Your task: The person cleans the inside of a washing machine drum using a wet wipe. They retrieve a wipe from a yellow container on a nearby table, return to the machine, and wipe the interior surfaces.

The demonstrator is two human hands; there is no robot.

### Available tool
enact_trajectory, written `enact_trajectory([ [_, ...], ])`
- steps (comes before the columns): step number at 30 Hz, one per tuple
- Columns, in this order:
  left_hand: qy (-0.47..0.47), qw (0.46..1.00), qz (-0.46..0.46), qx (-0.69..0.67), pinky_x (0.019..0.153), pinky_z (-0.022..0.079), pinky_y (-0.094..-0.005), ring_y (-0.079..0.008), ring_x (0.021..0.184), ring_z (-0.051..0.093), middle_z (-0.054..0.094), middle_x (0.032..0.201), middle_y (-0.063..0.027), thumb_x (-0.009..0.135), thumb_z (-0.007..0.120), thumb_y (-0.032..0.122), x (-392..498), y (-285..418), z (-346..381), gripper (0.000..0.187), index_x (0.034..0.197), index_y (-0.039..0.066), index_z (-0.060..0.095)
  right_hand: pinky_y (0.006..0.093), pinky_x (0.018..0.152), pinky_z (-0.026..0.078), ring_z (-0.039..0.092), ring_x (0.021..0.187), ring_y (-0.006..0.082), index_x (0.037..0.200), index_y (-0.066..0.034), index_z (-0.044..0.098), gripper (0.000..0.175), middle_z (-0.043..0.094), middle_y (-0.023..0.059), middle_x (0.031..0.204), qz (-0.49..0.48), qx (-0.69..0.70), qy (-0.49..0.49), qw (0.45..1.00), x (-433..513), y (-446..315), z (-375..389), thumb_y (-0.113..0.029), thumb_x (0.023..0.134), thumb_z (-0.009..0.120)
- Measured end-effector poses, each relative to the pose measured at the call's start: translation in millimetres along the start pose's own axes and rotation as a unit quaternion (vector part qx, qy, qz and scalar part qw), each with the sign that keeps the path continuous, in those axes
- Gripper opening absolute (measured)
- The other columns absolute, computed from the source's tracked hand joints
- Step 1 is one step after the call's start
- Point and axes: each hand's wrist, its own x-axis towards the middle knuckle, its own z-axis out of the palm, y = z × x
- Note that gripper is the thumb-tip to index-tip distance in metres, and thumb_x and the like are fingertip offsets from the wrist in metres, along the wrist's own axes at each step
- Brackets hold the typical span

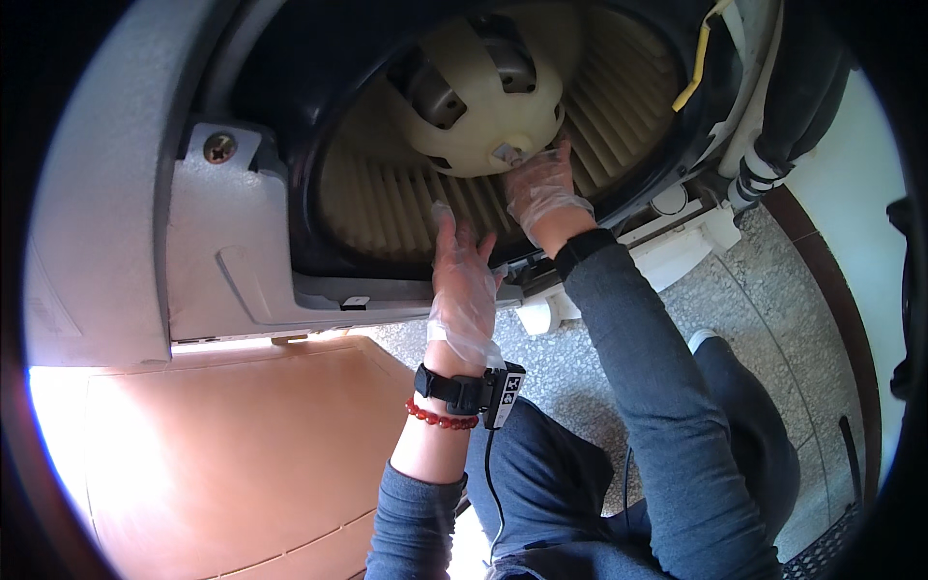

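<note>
A cream plastic centrifugal fan wheel (484, 130) sits inside a black round housing (304, 210) of a grey-cased appliance. Its domed hub has slots that show dark metal, and a shaft end (512, 155) sticks out at the centre. My right hand (547, 185), in a clear disposable glove, is at the lower right of the hub beside the shaft end; some fingers are hidden, so its grip cannot be told. My left hand (464, 279), gloved likewise, reaches over the lower rim with fingers apart in front of the fan blades (391, 210), holding nothing visible.
A crosshead screw (220, 148) fixes a tab of the grey casing (232, 239) at left. Yellow tape or wire (697, 69) hangs at upper right, near black insulated pipes (805, 94). Below are a brown panel (239, 457) and speckled floor (754, 304). A black cable (494, 493) trails from my left wrist.
</note>
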Motion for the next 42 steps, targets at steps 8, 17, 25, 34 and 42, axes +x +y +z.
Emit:
enact_trajectory([
  [8,0.012,0.999,-0.005,0.031,0.102,0.006,-0.0418,-0.0165,0.129,0.019,0.011,0.143,-0.0056,0.082,0.027,0.063,-3,0,1,0.084,0.137,0.004,0.006,0.0525,0.096,0.023,0.044,0.111,0.0229,0.108,-0.0119,0.058,0.032,0.046,0.0057,0.121,-0.021,0.064,0.041,0.997,-31,18,11,-0.018,0.078,0.048],
  [17,0.013,0.999,-0.021,0.025,0.102,0.006,-0.0415,-0.0144,0.128,0.020,0.013,0.143,-0.0039,0.082,0.027,0.064,-1,-2,2,0.083,0.137,0.004,0.009,0.0312,0.084,0.040,0.052,0.096,0.0275,0.094,-0.0152,0.065,0.023,0.059,0.0095,0.096,0.070,0.401,0.175,0.897,-16,48,13,-0.027,0.076,0.056],
  [25,-0.003,0.999,-0.018,0.040,0.102,0.005,-0.0420,-0.0146,0.130,0.017,0.009,0.144,-0.0066,0.080,0.027,0.066,-1,-1,2,0.087,0.137,0.003,0.006,0.0464,0.088,0.033,0.056,0.089,0.0230,0.086,-0.0146,0.065,0.018,0.063,0.0056,0.084,0.111,0.266,0.284,0.915,9,13,30,-0.024,0.073,0.056],
  [34,0.011,0.999,-0.016,0.047,0.102,0.004,-0.0418,-0.0158,0.130,0.016,0.008,0.144,-0.0068,0.080,0.025,0.066,-1,-2,5,0.087,0.137,0.003,0.005,0.0497,0.100,0.015,0.034,0.121,0.0231,0.125,-0.0122,0.041,0.045,0.044,0.0085,0.126,0.014,0.141,0.155,0.978,34,3,38,-0.025,0.082,0.040],
  [42,0.009,0.997,-0.019,0.078,0.101,0.006,-0.0418,-0.0159,0.130,0.016,0.012,0.143,-0.0050,0.078,0.025,0.068,-1,-4,6,0.089,0.137,0.004,0.006,0.0476,0.100,0.019,0.035,0.120,0.0200,0.123,-0.0141,0.040,0.038,0.041,0.0031,0.128,0.011,0.195,0.134,0.972,35,-6,30,-0.025,0.087,0.034],
])
